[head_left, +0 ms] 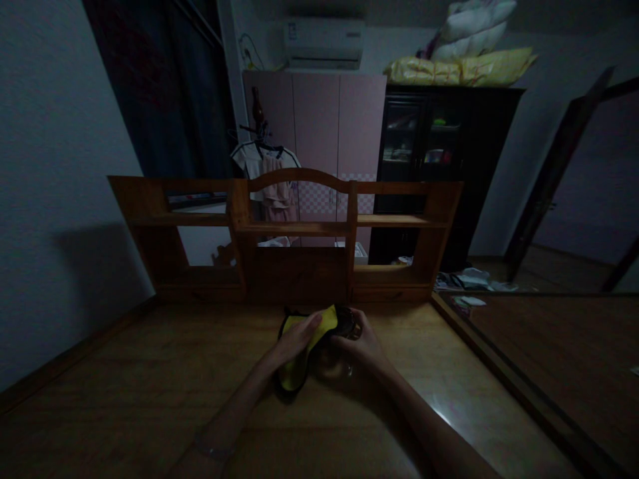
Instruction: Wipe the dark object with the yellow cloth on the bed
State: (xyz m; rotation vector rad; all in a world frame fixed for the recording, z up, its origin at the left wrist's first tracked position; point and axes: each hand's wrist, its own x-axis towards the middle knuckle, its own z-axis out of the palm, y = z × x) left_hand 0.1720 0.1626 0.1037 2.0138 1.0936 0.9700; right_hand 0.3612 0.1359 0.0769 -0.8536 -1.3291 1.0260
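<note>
A yellow cloth (295, 369) with a dark edge lies bunched on the wooden desk (150, 399), just in front of the shelf unit. My left hand (295, 338) presses on the cloth with its fingers curled over it. My right hand (362, 340) is closed around a small dark round object (345, 321) that touches the cloth's right end. What the object is cannot be made out in the dim light. A clear glass-like shape (333, 366) seems to sit under my right hand.
A wooden shelf unit (294, 229) stands along the desk's back edge. Behind it are a pink wardrobe (319, 126), hanging clothes (267, 176), a dark cabinet (439, 153) topped with bedding, and an air conditioner (324, 41). A raised wooden edge (499, 362) borders the desk on the right.
</note>
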